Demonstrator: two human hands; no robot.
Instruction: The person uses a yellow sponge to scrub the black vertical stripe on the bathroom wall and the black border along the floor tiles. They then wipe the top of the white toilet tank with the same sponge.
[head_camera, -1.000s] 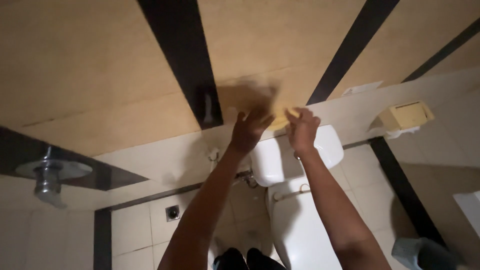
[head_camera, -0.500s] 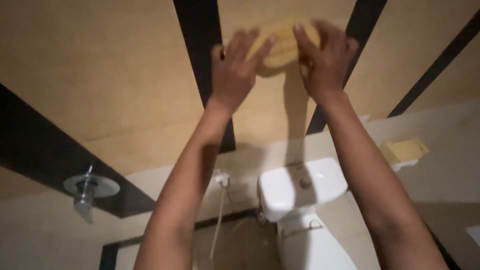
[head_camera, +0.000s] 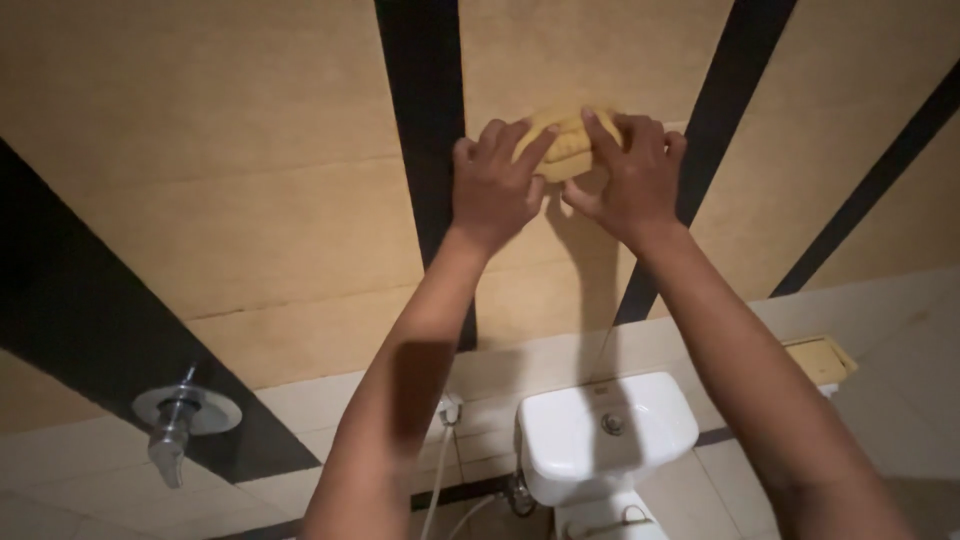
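Both hands press a yellow sponge against the tan wall; left hand and right hand pinch it in a closed grip, fingers hiding most of it; toilet tank below, bowl cut off

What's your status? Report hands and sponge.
Left hand and right hand both grip the yellow sponge, pressed on the tan wall. Nothing in the way.

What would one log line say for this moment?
left hand: on yellow cloth | right hand: on yellow cloth | cloth pressed on tan wall | toilet tank below
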